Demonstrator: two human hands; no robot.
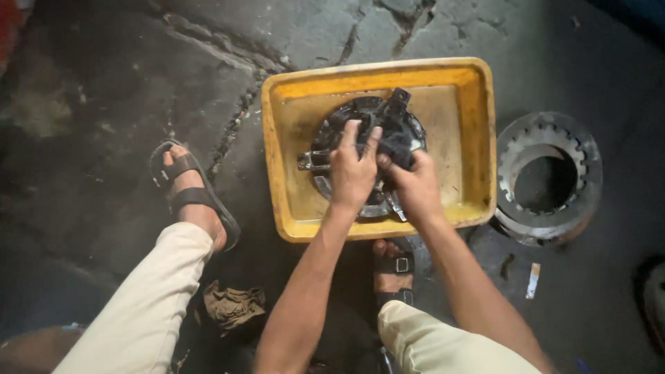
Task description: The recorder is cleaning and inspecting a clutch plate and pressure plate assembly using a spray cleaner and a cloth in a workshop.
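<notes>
A round, dark metal machine part [369,125] with protruding lugs lies in a yellow plastic tray [291,138] on the cracked concrete floor. My left hand [352,172] rests on top of the part, fingers spread over its centre. My right hand [412,181] grips the part's right side, and a dark cloth-like piece [398,138] sits under its fingers. Both hands hide the part's middle.
A large toothed metal ring [547,176] lies on the floor right of the tray. A crumpled brown rag [232,305] sits between my legs. My sandalled feet [190,194] flank the tray's near edge. A small strip [532,280] lies at the lower right.
</notes>
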